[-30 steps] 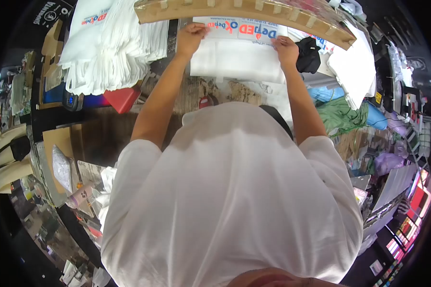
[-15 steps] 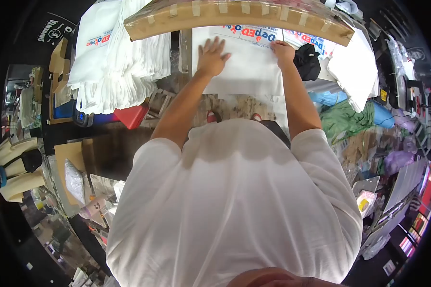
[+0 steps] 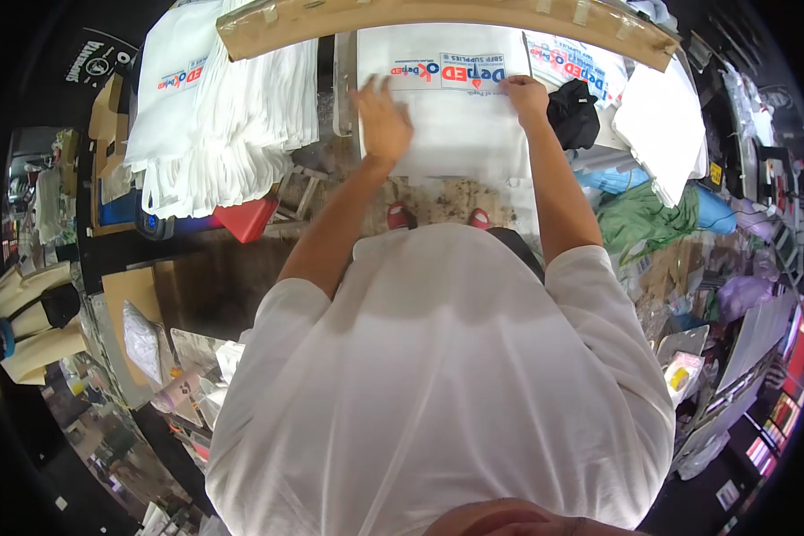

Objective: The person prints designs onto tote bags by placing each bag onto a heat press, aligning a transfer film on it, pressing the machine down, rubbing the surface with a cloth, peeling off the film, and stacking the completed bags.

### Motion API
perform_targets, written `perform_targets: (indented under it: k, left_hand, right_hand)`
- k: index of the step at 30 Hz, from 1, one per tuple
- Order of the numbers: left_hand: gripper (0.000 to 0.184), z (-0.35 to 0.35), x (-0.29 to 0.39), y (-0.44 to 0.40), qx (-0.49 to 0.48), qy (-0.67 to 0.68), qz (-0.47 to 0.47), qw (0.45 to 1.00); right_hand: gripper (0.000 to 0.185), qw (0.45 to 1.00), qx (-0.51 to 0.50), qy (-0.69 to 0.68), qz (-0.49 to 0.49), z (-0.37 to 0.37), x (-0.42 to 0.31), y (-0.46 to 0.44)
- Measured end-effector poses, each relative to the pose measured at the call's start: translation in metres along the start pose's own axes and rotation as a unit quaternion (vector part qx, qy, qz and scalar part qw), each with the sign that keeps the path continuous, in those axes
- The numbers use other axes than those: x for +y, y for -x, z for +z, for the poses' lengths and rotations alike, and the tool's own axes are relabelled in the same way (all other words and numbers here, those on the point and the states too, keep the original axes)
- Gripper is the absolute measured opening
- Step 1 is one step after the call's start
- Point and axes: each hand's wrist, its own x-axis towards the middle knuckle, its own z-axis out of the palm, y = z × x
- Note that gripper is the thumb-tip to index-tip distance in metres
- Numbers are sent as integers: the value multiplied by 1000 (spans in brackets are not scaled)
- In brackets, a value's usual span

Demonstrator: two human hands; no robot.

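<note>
A white fabric bag with blue and red DepED print lies flat in front of me. My left hand is over its left edge, fingers apart and a little blurred; whether it touches the fabric I cannot tell. At the right edge, beside the print, my right hand pinches the bag between thumb and fingers. Just right of that hand is a bunched black cloth. Behind it lie more printed white bags.
A thick pile of white printed bags hangs over the left side. A long taped cardboard piece spans the work surface above my hands. White sheets lie at right, above green fabric. A red object sits low at left.
My left hand has shifted left and slightly down, toward the bag's left edge. More of the print shows below the cardboard piece, which appears higher in view. My right hand stays at the right edge.
</note>
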Motion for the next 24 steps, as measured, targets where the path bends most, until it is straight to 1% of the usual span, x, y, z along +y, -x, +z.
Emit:
perform_targets:
  k: [1, 2, 3, 5, 7, 9, 11, 13, 14, 16, 22, 23, 24]
  left_hand:
    - [62, -1, 7, 3, -49, 73, 79, 993]
    - [60, -3, 15, 5, -97, 146, 157, 972]
    - [59, -5, 27, 8, -149, 165, 168, 960]
    - [62, 2, 37, 17, -155, 182, 199, 950]
    - [64, 7, 36, 22, -151, 173, 190, 955]
    - [66, 10, 38, 25, -148, 166, 181, 958]
    - [69, 10, 38, 25, -176, 144, 166, 960]
    - [71, 9, 40, 26, -165, 130, 164, 964]
    - [72, 8, 41, 26, -154, 113, 154, 969]
    - [73, 9, 41, 25, -151, 116, 164, 968]
    - [74, 15, 39, 28, -163, 98, 171, 967]
    - [74, 15, 39, 27, -165, 93, 168, 967]
    - [74, 14, 38, 27, -163, 94, 167, 968]
  right_hand:
    - [28, 1000, 2, 10, -6, 0, 0, -1]
    - [28, 1000, -1, 14, -9, 1, 3, -4]
    - [28, 1000, -2, 9, -14, 2, 6, -6]
    - [29, 1000, -1, 7, -24, 5, 7, -10]
    - [29, 999, 3, 6, -34, 5, 11, -9]
    - [29, 999, 13, 26, -22, -2, -3, -1]
    - [29, 1000, -26, -14, -7, -5, -1, -3]
    - [27, 999, -31, -27, 2, -4, -2, -6]
    - [25, 999, -29, -21, 0, -3, -2, -6]
    - [22, 1000, -17, 12, -21, -1, -4, -5]
    - [25, 999, -16, 43, -5, -5, -14, 5]
    - [25, 999, -16, 45, -7, -2, -1, -8]
    - [23, 999, -18, -41, 14, 5, 27, -31]
